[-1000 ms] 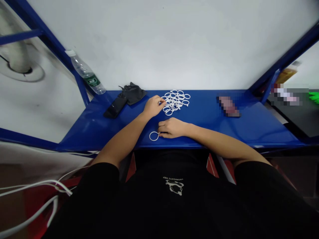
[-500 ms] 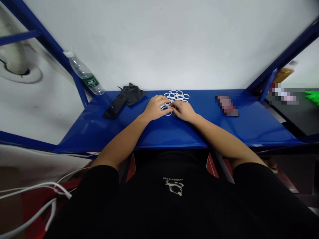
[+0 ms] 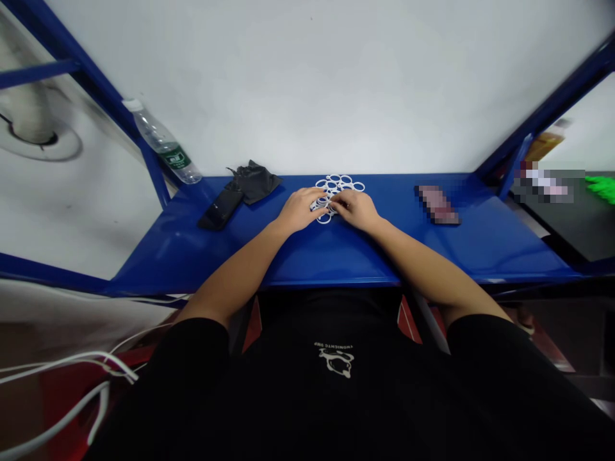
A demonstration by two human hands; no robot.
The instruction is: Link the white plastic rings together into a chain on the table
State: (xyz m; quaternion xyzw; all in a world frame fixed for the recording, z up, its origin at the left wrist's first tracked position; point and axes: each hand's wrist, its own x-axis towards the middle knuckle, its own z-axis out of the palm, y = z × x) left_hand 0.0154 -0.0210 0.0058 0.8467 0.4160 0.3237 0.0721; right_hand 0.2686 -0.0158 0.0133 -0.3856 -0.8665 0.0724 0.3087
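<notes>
A cluster of several thin white rings (image 3: 331, 186), joined or lying close together, rests on the blue tabletop (image 3: 331, 256) near the wall. My left hand (image 3: 298, 210) curves over the cluster's left side, thumb and fingers closed on its near rings. From the right, my right hand (image 3: 357, 210) is bent inward, its fingertips pinched on the rings close to my left thumb. Knuckles and fingers cover part of the cluster, so how the rings connect there cannot be made out. One ring shows below the fingertips, nearest me.
A black phone (image 3: 221, 208) lies left of my hands beside a crumpled black bag (image 3: 259, 182). At the far left a clear plastic bottle (image 3: 163, 141) leans by the blue frame (image 3: 98, 67). A blurred flat object (image 3: 438, 205) lies to the right. The wall stands behind.
My fingers have shifted slightly over the near rings, and the right hand's fingertips have drawn a little to the right. The rest of the table looks the same.
</notes>
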